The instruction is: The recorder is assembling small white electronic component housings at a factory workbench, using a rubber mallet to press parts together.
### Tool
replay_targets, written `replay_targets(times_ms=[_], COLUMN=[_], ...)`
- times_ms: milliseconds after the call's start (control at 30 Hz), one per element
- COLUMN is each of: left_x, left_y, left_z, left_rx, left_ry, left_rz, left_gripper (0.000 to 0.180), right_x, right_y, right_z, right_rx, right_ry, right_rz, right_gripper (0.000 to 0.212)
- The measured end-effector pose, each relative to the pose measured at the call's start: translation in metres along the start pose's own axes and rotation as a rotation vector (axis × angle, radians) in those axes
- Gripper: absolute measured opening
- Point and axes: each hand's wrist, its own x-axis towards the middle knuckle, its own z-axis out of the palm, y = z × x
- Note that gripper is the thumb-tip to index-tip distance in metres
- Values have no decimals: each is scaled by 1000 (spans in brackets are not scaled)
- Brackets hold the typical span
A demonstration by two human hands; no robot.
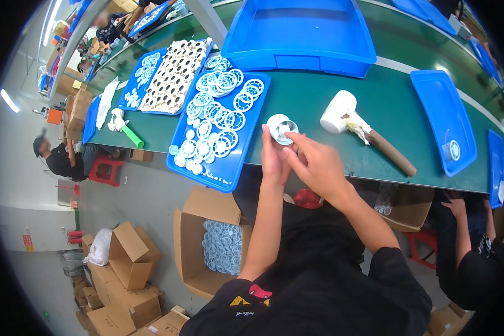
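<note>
Over the near edge of the green table, my left hand [273, 159] is closed around a white round cup-shaped part [278, 121], its opening facing up. My right hand [320, 167] is bent over the same part from the right. Its index finger reaches over the rim to the inside, and its thumb lies just below; whether a small piece is between these fingers I cannot make out. Right of my hands lies a mallet [339, 110] with a white head, a wooden handle and torn wrapping at the neck. To the left, a blue tray [252, 120] carries several white rings and small discs.
A large blue bin [297, 61] stands behind. Further left are a moulded pulp tray [176, 73] and a green-handled mallet [130, 134]. On the right, a blue tray [439, 106] holds one round part. A cardboard box [187, 246] of rings sits below; a co-worker's hand [457, 205] shows at right.
</note>
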Motion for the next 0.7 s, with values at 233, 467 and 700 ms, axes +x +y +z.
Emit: replay_targets(times_ms=[233, 467, 700], left_x=[1, -4, 3], left_y=[-1, 2, -3], left_z=[-3, 3, -7], left_rx=[9, 22, -28], left_ry=[8, -6, 13], left_rz=[14, 2, -5], left_gripper=[59, 61, 62], right_x=[0, 1, 3], right_y=[-2, -5, -7], right_z=[9, 3, 14], right_rx=[-16, 146, 20], right_ry=[88, 38, 159], right_rz=[39, 62, 47], right_gripper=[30, 20, 20])
